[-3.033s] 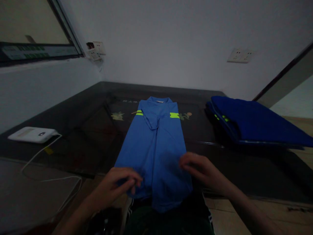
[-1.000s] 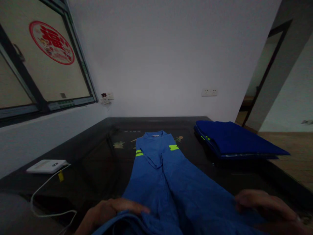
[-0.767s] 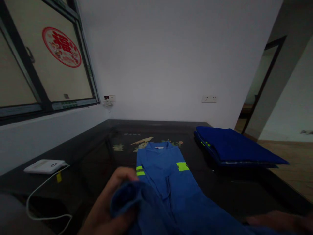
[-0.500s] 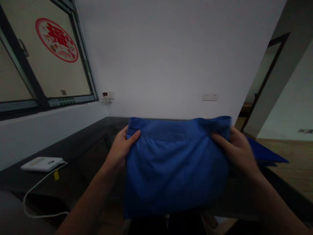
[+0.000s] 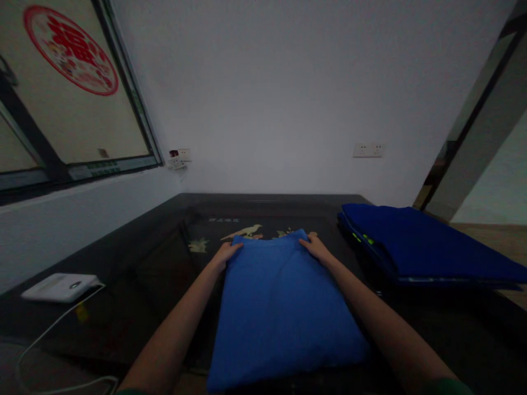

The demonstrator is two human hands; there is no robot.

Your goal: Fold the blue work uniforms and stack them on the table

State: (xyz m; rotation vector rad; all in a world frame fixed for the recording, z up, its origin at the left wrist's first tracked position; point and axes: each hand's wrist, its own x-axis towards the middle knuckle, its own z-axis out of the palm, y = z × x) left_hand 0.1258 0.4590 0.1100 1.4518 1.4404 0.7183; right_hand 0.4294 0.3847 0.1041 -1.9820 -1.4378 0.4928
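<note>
A lighter blue piece of folded cloth (image 5: 284,307), perhaps a garment, lies spread over the near part of the dark glossy table (image 5: 152,263). My left hand (image 5: 225,252) pinches its far left corner between thumb and fingers. At the far right corner, my right hand (image 5: 316,248) grips the cloth the same way. The far edge dips slightly between the two corners. The cloth's near end reaches the table's front edge, close to my body.
On the right of the table lies a stack of darker blue folded cloth (image 5: 428,241). A white device (image 5: 61,288) with a white cable (image 5: 53,323) sits at the left. Behind stand a wall with a socket plate (image 5: 368,150) and a window at left.
Both hands have lowered the blue cloth from upright in front of me and moved it forward onto the table. It now lies flat, and the darker stack shows fully.
</note>
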